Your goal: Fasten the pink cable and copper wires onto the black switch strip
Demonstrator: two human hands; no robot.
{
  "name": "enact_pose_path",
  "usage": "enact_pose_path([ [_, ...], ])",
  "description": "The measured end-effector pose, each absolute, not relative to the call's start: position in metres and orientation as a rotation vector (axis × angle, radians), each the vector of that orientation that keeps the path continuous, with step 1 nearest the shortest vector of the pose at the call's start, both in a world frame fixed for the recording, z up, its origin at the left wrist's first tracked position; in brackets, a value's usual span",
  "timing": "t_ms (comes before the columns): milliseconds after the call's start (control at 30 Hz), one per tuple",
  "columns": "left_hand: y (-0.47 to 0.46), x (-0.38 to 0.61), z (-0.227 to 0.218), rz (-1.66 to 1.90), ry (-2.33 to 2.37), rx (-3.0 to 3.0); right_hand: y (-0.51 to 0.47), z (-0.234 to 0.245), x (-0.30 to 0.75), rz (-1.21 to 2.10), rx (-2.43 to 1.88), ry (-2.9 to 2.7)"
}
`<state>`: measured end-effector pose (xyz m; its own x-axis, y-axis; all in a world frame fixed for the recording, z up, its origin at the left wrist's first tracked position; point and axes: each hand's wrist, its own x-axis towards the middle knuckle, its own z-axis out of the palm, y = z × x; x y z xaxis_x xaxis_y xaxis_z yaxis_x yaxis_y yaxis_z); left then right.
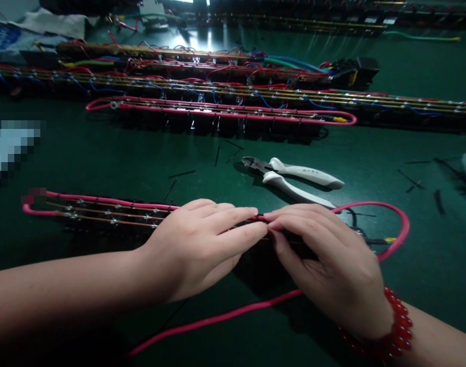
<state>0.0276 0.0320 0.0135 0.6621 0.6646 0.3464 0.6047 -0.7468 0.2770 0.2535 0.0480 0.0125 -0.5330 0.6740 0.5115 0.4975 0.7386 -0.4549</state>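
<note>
Strip (129, 213), black, with brown rods (91, 217) and bright joints (114, 221), lying lengthwise on the green table (149, 158) beneath two hands. A red cable (405, 224) follows its far edge, bends back at the left end and loops wide at the right. The left hand (202, 239) lies over the strip with fingers extended, its thumb hidden; whether it grips cannot be told. The right hand (325, 250) curls, thumb and fingertips gathered at the cable beside what looks like a black tie (260, 216); what they pinch, if anything, is hidden. Judged by appearance, the strip is light and rigid, its joints fragile, so it is best taken by its long edges; the cable seems springy and is best held beside a tie. Counted: one pair of cutters (304, 173), one similar strip (217, 109) beyond it, one bead bracelet (399, 326), and five dark slivers (181, 174) left of the cutters.
</note>
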Motion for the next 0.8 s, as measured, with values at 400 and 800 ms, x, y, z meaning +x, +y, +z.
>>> enact_pose_path([
  [400, 0.0319, 0.03, 0.0144, 0.64, 1.078, 2.78, 0.0496, 0.0123, 0.2538, 0.301, -0.882, -2.273],
  [800, 0.0323, 0.028, 0.0137, 0.609, 1.068, 2.8, 0.0484, 0.0093, 0.2552, 0.333, -0.9, -2.254],
])
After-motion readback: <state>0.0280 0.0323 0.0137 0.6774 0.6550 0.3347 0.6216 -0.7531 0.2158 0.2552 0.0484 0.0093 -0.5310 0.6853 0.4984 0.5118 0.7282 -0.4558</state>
